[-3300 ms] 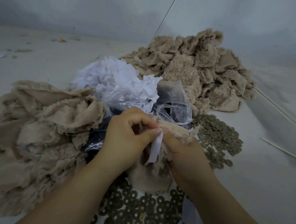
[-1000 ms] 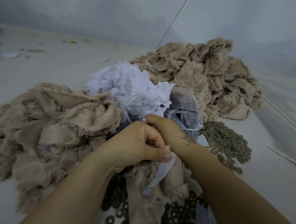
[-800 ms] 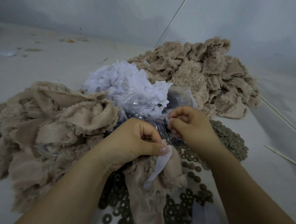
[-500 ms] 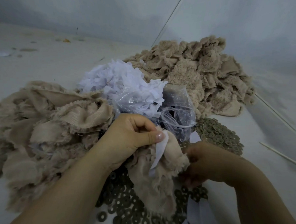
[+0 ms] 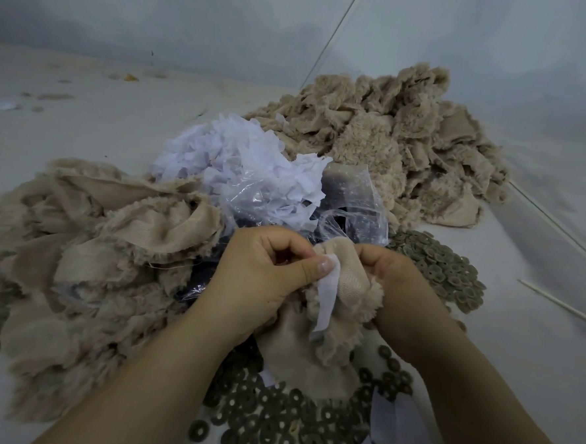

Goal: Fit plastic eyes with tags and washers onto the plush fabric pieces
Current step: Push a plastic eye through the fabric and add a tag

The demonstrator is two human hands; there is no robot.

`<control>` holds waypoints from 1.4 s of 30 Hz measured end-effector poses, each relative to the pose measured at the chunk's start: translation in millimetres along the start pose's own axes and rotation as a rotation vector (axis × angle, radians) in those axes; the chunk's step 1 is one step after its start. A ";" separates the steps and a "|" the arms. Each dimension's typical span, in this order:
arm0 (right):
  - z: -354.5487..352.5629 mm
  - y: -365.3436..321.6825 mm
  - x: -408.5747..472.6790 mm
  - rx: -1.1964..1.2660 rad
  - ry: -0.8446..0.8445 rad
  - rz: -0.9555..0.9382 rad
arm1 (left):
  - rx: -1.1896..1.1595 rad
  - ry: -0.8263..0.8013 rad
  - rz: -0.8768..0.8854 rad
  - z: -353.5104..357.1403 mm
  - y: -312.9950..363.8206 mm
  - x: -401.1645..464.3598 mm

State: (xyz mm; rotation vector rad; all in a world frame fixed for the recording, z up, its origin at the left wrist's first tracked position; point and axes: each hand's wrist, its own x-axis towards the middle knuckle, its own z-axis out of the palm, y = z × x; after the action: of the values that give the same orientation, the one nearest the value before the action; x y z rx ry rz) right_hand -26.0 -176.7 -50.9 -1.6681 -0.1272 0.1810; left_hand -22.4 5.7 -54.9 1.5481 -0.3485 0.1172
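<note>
One plush piece is in the hands, and lots more wait.

Head view: the left hand (image 5: 264, 275) pinches a white tag (image 5: 326, 299) with its thumb against the plush piece (image 5: 329, 330). The right hand (image 5: 394, 286) curls round the other side of the piece, so both grip it. No eye can be seen; it may be hidden in the fabric. Washers (image 5: 292, 427) lie just below the hands, more past the right hand. Plush piles sit left of the left hand (image 5: 87, 260) and far behind (image 5: 392, 145). I think most work is left.
</note>
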 end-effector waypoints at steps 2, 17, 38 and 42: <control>4.7 -0.8 -0.9 -0.081 0.006 -0.086 | 0.000 0.014 0.009 -0.1 0.2 0.2; 12.9 9.1 4.7 -0.007 0.094 -0.042 | 0.139 0.056 0.065 3.6 -5.8 0.3; 19.1 28.2 8.0 0.503 0.131 0.118 | 0.213 0.125 0.051 10.7 -13.2 -0.2; 13.6 19.2 3.2 0.560 0.105 0.061 | 0.224 0.150 0.041 8.5 -11.2 -0.6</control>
State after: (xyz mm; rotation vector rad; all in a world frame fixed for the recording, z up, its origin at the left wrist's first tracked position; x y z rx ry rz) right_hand -26.0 -164.8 -71.5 -1.1202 0.0524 0.1562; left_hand -21.0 -2.9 -65.8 1.7421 -0.2551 0.3118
